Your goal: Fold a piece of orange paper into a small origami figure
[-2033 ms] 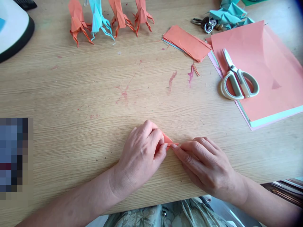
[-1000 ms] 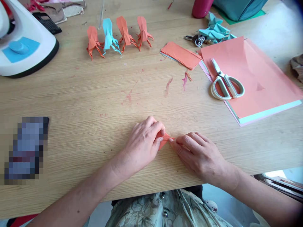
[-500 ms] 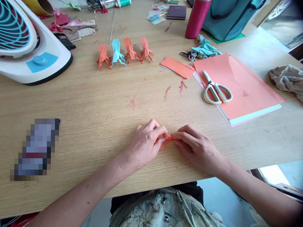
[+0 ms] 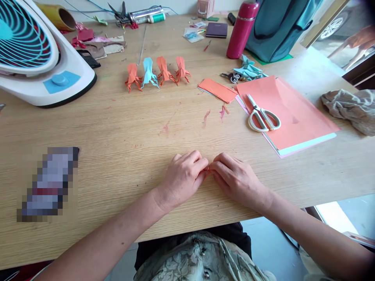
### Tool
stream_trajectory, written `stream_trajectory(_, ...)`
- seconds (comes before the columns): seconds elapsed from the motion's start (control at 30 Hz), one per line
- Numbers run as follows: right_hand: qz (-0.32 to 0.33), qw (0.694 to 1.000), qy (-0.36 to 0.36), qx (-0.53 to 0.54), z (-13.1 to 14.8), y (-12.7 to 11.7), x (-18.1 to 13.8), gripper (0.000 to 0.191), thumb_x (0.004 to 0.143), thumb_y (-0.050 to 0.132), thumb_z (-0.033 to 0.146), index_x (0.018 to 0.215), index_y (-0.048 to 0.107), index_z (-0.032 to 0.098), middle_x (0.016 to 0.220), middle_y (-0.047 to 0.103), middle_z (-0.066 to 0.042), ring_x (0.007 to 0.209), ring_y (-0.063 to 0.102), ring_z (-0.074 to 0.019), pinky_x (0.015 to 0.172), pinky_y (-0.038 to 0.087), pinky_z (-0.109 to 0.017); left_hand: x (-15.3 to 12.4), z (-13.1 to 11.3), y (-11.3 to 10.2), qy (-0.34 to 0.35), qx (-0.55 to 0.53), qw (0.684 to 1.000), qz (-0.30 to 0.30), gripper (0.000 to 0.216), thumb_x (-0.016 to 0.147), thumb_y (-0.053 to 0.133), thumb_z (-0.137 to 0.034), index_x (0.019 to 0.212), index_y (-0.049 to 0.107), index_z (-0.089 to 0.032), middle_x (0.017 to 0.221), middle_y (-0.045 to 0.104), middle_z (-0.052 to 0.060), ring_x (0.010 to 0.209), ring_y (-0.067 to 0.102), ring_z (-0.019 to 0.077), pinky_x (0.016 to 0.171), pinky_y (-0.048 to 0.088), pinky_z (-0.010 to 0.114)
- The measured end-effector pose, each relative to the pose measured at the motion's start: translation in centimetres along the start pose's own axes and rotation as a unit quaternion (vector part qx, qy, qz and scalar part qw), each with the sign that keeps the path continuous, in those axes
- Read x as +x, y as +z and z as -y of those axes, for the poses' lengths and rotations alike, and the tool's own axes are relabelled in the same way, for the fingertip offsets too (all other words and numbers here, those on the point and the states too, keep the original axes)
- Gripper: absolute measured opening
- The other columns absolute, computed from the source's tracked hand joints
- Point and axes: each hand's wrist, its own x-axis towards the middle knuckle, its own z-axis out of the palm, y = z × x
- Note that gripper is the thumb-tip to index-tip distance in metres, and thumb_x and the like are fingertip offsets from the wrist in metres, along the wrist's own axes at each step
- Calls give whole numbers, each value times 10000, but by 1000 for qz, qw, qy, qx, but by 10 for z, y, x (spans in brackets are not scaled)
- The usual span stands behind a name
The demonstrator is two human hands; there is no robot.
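Near the table's front edge, a small piece of orange paper (image 4: 208, 171) is pinched between my two hands; only a thin sliver of it shows. My left hand (image 4: 186, 173) closes on it from the left, thumb and fingers pressed together. From the right, my right hand (image 4: 234, 175) pinches it too, its fingertips almost touching the left ones. Most of the paper is hidden behind the fingers, so its folds cannot be made out.
Several folded paper figures (image 4: 166, 72) stand in a row further back. White-handled scissors (image 4: 263, 117) lie on a stack of orange sheets (image 4: 299, 121), beside folded orange strips (image 4: 218, 90). A fan (image 4: 70, 84) stands back left, a pink bottle (image 4: 242, 31) back right, and a blurred-out flat object (image 4: 48, 183) front left.
My hands have come closer together, and the orange paper between them is now more covered. The camera view has tilted slightly upward.
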Motion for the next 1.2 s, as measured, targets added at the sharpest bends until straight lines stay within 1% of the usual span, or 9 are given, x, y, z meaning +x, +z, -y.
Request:
stream_trajectory(0.1,-59,994,58,72,2,-4,4,134,989,488,179,1057,604,174,1005,598,-91,823,586,-182,750,493,-319,0,4,-1,3,-57,994,-93,77,927,571,-182,851,584,-182,920,591,43,865,561,184,789,452,332)
stream_trajectory(0.2,-103,958,158,215,7,-9,17,209,950,605,322,1109,586,187,1036,635,-78,820,620,-172,720,509,-297,0,6,-5,-20,-103,972,-209,92,914,568,-142,832,567,-184,1017,578,75,1006,559,210,908,457,366)
stream_trajectory(0.37,-7,875,187,448,18,-11,48,268,915,631,446,906,653,179,850,702,-41,799,663,-175,700,505,-275,1,5,-11,-55,-201,933,-294,107,923,553,-133,829,547,-185,1095,589,93,1121,570,204,981,452,356)
stream_trajectory(0.5,-6,854,162,494,24,-7,65,240,894,638,406,819,642,178,799,690,-27,800,666,-184,737,513,-292,-1,8,-15,-112,-302,903,-284,135,919,572,-174,786,551,-187,922,647,42,889,628,154,823,492,286)
stream_trajectory(0.6,-24,884,160,438,24,-6,71,185,905,601,340,820,648,182,787,689,-23,806,674,-192,737,515,-300,-4,14,-22,-148,-324,894,-273,128,891,619,-206,772,576,-187,798,645,6,753,608,131,744,482,260)
stream_trajectory(0.77,-71,932,119,334,22,-6,78,65,899,587,224,899,647,197,795,689,-6,744,641,-152,713,492,-275,-3,29,-32,-160,-329,897,-248,81,823,670,-170,898,651,-196,840,685,2,791,643,140,782,485,267)
stream_trajectory(0.97,-128,881,139,435,13,13,81,190,868,685,288,983,550,219,881,654,-12,771,634,-147,707,511,-269,4,40,-32,-183,-444,854,-202,85,810,676,-225,769,629,-166,763,634,1,689,595,117,659,476,232)
stream_trajectory(1.07,-88,861,167,472,10,22,81,272,827,746,355,986,582,207,907,654,-30,785,614,-162,703,498,-278,6,39,-30,-190,-472,834,-213,115,814,686,-244,760,624,-164,738,626,-10,674,569,103,653,467,219)
stream_trajectory(1.2,-17,857,203,473,8,24,81,287,803,761,424,835,614,180,754,575,5,673,490,-133,596,388,-253,3,37,-23,-197,-481,824,-225,125,823,696,-264,768,636,-169,719,638,-14,660,560,100,640,458,218)
